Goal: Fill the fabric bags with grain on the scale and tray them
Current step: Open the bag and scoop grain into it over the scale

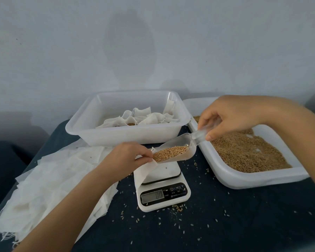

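A white digital scale (163,195) stands at the table's middle, its display reading 0.0. My left hand (127,157) pinches the mouth of a white fabric bag (144,171) that hangs over the scale's left side. My right hand (231,117) grips the handle of a clear plastic scoop (178,151) loaded with golden grain, its lip at the bag's opening. A white tray (258,176) on the right holds loose grain. Behind the scale a deeper white tray (124,133) contains several filled bags.
A heap of empty fabric bags (49,188) covers the table's left part. Spilled grains dot the dark blue tablecloth (225,224) around the scale. A pale wall rises behind the trays.
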{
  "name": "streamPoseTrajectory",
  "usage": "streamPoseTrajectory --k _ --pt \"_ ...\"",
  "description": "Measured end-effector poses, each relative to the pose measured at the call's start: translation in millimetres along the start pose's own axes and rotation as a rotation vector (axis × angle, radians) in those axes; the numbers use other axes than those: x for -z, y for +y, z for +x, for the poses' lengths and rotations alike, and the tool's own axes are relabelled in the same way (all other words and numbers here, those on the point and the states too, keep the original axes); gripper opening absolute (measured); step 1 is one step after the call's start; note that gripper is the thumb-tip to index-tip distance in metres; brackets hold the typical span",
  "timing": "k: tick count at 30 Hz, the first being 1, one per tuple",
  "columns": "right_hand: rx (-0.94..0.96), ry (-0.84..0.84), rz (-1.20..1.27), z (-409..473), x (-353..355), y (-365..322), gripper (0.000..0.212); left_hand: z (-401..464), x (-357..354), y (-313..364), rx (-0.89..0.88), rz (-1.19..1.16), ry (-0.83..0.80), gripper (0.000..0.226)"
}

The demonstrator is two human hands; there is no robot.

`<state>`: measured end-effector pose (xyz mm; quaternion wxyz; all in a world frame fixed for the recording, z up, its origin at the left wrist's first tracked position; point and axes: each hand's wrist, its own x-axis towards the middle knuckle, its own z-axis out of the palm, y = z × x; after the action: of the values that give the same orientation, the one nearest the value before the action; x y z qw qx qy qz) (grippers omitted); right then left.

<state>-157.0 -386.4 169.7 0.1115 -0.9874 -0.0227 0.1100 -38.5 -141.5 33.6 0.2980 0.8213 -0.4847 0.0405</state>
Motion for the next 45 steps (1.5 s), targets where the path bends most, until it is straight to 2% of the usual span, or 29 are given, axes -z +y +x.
streamPoseTrajectory --k 18,30,41,45 --pt "0.076 -0.026 -0.116 1 21 -7 0.016 -2 0 9 -0.123 -0.037 0.081 0.011" --pt "0.146 0.022 -0.119 0 34 -11 0.019 -5 8 16 -0.052 -0.041 0.145 0.013" --pt "0.232 0.117 -0.380 -1 38 -28 0.023 -5 6 20 0.007 -0.053 0.157 0.013" --pt "0.199 0.108 -0.351 -1 45 -32 0.025 -6 7 19 0.006 -0.048 0.187 0.013"
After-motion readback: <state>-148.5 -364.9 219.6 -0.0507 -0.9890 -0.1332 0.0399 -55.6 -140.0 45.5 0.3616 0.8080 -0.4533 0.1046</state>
